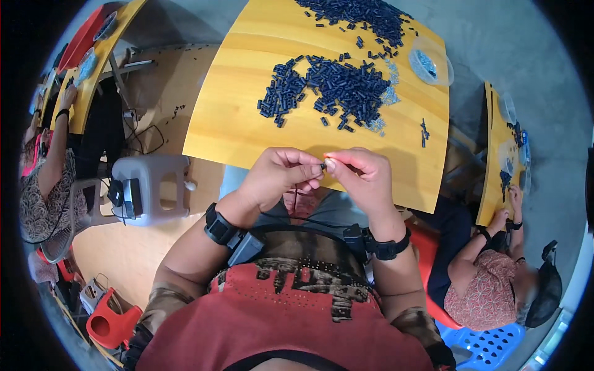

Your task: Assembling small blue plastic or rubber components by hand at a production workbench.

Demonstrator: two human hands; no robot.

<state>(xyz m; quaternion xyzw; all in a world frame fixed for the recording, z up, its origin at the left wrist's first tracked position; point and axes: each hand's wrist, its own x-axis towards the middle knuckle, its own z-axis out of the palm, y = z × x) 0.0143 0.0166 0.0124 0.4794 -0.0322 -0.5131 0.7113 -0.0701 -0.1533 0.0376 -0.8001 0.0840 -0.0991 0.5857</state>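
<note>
My left hand (278, 176) and my right hand (365, 179) meet just over the table's near edge. Between the left thumb and fingers is a small black plastic piece (323, 166), mostly covered by the fingertips. The right thumb and forefinger are pinched right against its end; whatever they hold is too small to make out. Beyond my hands lies a heap of short black cylindrical pieces (346, 83), with a smaller heap (281, 93) joined at its left. Tiny silvery parts (388, 96) are scattered along the heap's right side.
Another black heap (365, 15) covers the far end of the yellow table (229, 117). A clear tub (427, 65) of small bluish parts stands at the far right. Several black pieces (424, 133) lie apart. A grey stool (148, 185) is at left; people sit at tables on both sides.
</note>
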